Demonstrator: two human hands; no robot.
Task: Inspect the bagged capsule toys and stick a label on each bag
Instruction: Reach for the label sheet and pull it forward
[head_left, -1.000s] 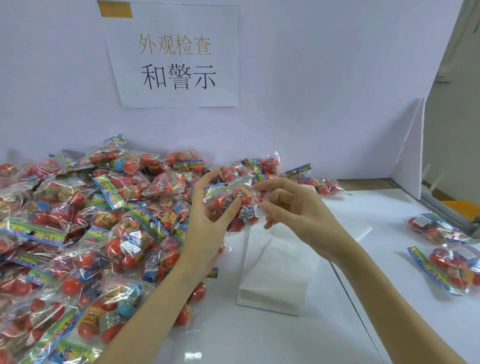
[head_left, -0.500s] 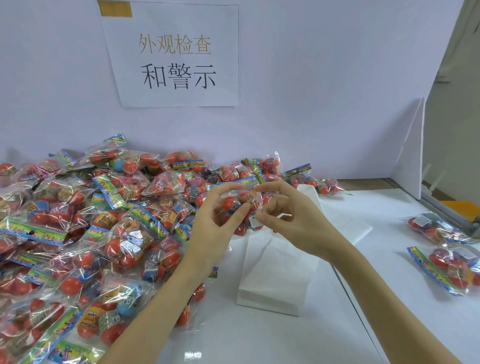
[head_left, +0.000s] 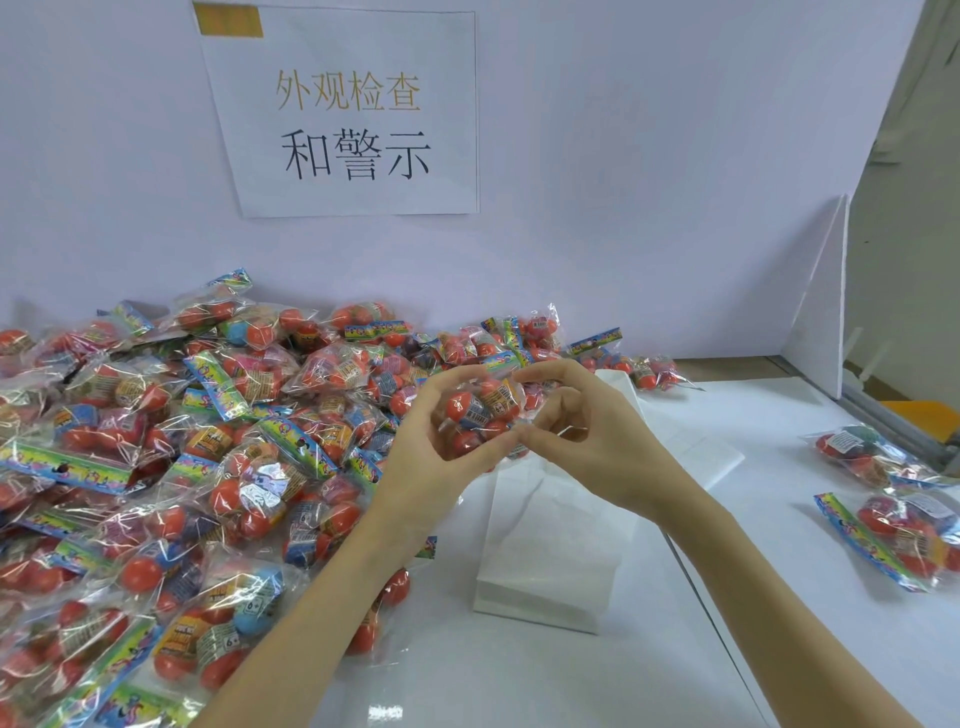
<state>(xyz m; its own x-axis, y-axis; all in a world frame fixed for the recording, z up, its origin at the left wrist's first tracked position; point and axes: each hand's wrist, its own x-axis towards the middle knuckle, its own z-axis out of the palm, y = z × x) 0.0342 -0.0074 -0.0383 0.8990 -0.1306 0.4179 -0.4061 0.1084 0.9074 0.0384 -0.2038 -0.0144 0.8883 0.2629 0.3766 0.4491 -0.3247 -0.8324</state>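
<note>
the bag (head_left: 480, 410) has dropped lower; left hand (head_left: 441, 452) and right hand (head_left: 587, 441) both pinch it.

A white paper sign (head_left: 345, 111) taped to the wall at the upper middle of the frame carries two lines of Chinese: "外观检查" in pale gold above, "和警示" in larger black below. At the lower left, a blue capsule (head_left: 258, 603) inside one bag shows a small white tag reading "6+", seen upside down, and an orange capsule (head_left: 228, 642) just below it bears the same "6+". Printing on the coloured header strips and on the other capsule labels is too small to read.
</note>
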